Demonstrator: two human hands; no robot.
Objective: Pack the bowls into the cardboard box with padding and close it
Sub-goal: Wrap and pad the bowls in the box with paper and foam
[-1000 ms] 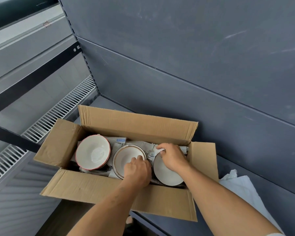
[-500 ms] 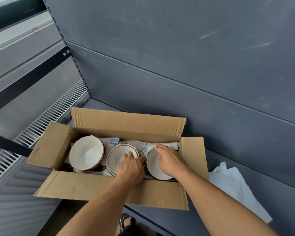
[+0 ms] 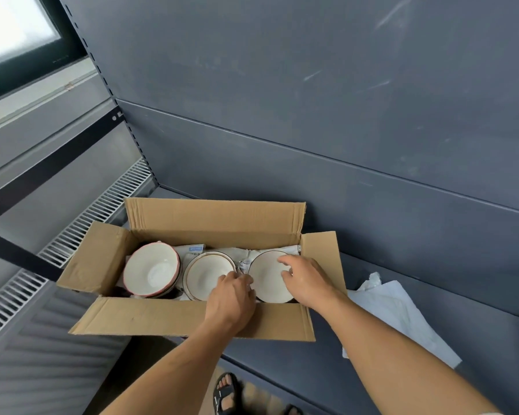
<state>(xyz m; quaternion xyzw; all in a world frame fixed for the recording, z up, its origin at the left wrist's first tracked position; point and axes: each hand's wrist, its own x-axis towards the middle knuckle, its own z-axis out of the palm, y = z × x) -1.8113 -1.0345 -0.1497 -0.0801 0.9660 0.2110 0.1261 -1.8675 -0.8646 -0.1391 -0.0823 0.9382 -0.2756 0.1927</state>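
Grey shelving [image 3: 402,295] carries an open cardboard box [image 3: 192,319] holding three bowls [image 3: 152,272] on paper padding [image 3: 231,253]. Left hand [image 3: 232,298] pinches padding between two bowls; right hand [image 3: 307,278], fingers spread, rests on the rightmost. Loose paper [image 3: 402,319] lies beside the box.

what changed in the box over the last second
The right hand slid off the far rim of the right bowl and now lies spread over its near right side. The left hand shifted from the middle bowl toward the gap between those two. All three bowls, the paper padding and the open cardboard box stayed put.
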